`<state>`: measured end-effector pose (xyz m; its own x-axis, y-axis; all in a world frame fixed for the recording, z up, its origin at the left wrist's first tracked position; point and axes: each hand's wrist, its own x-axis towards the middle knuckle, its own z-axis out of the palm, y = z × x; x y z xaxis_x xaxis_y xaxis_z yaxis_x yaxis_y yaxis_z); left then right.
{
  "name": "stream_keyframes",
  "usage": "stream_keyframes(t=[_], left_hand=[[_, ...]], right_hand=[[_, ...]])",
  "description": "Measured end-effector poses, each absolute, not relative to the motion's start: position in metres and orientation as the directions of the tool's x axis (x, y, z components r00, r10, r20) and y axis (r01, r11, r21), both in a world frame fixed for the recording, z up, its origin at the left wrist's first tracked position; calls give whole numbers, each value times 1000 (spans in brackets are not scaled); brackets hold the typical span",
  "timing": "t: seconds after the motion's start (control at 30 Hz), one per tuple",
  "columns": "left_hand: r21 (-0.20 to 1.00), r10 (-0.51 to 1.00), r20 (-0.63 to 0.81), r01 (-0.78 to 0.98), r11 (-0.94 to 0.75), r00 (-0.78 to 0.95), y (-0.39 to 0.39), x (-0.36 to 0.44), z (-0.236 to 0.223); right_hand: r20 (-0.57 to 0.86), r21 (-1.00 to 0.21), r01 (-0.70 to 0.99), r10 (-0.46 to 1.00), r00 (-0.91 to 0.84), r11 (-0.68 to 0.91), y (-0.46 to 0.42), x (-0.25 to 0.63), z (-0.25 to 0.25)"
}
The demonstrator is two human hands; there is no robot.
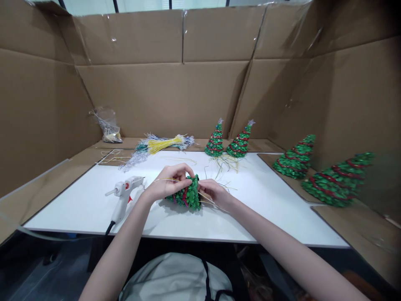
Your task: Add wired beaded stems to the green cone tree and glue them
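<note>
A small green Christmas tree (184, 198) with red garland lies on its side on the white board, its base turned right. My left hand (171, 180) is closed over its upper side, with thumb and fingers near the base edge. A thin yellow strand passes by that hand. At the base, the fingers of my right hand (216, 194) are pinched together, with thin yellow strands (209, 200) coming out beside them. Those fingertips are partly hidden by the tree.
A white glue gun (123, 196) lies left of my hands. Behind are bundled yellow stamens (163, 144) and loose strands (226, 162). Two star-topped trees (214, 142) stand at the back, two more trees (296, 158) at right. A plastic bag (108, 125) sits by the cardboard wall (156, 96).
</note>
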<state>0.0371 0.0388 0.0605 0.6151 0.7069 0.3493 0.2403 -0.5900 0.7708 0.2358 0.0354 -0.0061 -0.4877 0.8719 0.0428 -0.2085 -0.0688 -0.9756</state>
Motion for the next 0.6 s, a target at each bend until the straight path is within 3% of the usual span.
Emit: stream_keyframes(t=[0.27,0.6], left_hand=[[782,743,473,163,-602,474,40,28,65],[769,730,380,245,-591,568,37,41,57]], right_hand=[[49,-980,-192,871,-489,-53,35,236,-6],[48,-975,-208,855,-517,-71,39,236,-11]])
